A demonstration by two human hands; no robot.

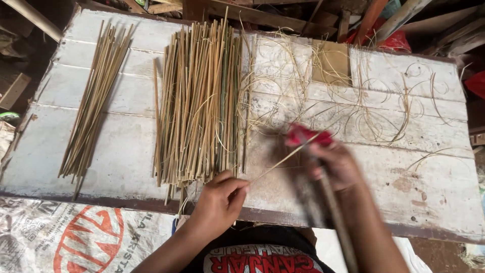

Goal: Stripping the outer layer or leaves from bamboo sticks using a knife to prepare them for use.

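Left hand (220, 199) pinches one thin strip (283, 161) while the blurred right hand (336, 164) grips a red-handled tool (308, 135); big stack (199, 101) and small bundle (96, 101) lie left; shavings (364, 106) litter the board's (439, 197) far right.

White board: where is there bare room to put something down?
On the white board, bare patches lie between the small bundle and the big stick pile, and at the near right corner. Shavings crowd the far right.
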